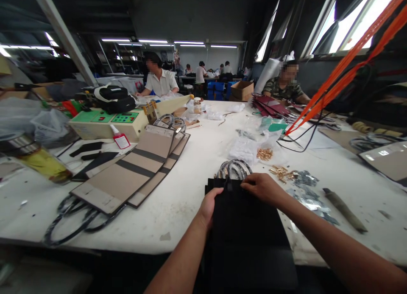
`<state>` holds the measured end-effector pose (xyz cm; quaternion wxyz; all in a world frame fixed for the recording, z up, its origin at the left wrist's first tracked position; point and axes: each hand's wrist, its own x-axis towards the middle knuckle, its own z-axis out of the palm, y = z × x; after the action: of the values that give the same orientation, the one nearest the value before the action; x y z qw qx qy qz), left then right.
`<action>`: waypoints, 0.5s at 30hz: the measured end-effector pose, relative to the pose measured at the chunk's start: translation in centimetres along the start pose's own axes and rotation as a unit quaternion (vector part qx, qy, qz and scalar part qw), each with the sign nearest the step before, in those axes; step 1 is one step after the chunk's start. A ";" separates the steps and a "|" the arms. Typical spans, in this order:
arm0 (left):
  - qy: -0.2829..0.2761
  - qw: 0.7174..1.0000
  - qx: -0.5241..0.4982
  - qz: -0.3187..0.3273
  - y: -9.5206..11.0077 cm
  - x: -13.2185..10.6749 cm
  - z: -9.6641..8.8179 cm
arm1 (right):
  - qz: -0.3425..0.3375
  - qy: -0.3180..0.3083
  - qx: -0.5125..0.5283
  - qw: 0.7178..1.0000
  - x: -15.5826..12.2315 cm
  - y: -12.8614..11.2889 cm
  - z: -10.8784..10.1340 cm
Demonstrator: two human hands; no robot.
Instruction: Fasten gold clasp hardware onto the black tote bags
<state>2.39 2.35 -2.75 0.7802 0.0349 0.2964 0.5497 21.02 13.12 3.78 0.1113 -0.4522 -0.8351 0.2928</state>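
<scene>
A stack of black bag panels (248, 226) hangs over the near edge of the table, directly in front of me. Looped handles (239, 166) in clear wrapping stick out beyond the far edge of the stack. My left hand (207, 207) grips the stack's left side, thumb on top and the other fingers hidden beneath. At the far edge, just right of a handle's end, my right hand (262, 187) is closed with thumb and forefinger pinching the panel. Whether a small part is also between those fingers cannot be seen.
Right of the stack lie brass-coloured pieces (281, 174), flat metal plates (313, 200) and a dark rod-like tool (345, 210). Brown-backed panels with handles (127, 175) lie left, near a red-labelled bottle (121, 138) and a sealing machine (110, 122). Orange cords (343, 60) hang right. Two people sit across.
</scene>
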 end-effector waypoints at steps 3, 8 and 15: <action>-0.005 1.000 -0.007 0.003 0.0 0.2 -0.2 | -0.007 0.029 0.029 0.999 -0.5 0.4 0.6; -0.007 1.000 -0.010 0.002 -0.1 0.7 -0.7 | -0.027 0.024 0.050 0.998 -1.1 1.2 1.0; 0.011 1.000 -0.003 0.007 -0.1 0.9 -0.9 | -0.096 -0.038 -0.055 0.993 -1.3 2.0 -0.4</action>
<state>2.20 2.85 -3.91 0.7731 0.0286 0.3033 0.5563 23.30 13.06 2.99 0.0819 -0.3634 -0.8933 0.2515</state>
